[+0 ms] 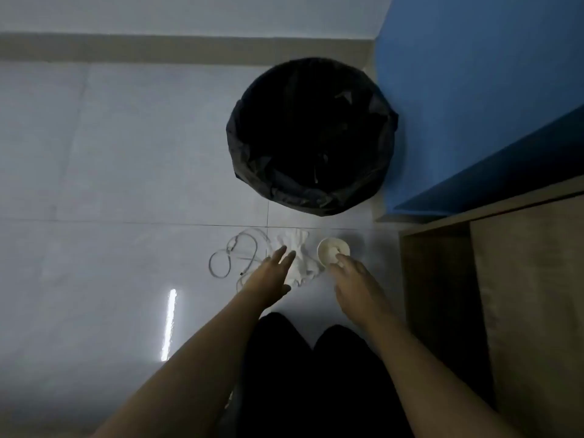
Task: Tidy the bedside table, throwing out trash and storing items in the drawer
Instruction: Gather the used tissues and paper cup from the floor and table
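pale tiled floor (94, 153) | grey skirting (158, 47) | blue panel (474, 105) | black trousers (316, 374)

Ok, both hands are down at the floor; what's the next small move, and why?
Probably close the right hand on the white cup and lift it toward the bin: its fingertips are at the cup's rim, and the bin stands open just beyond.
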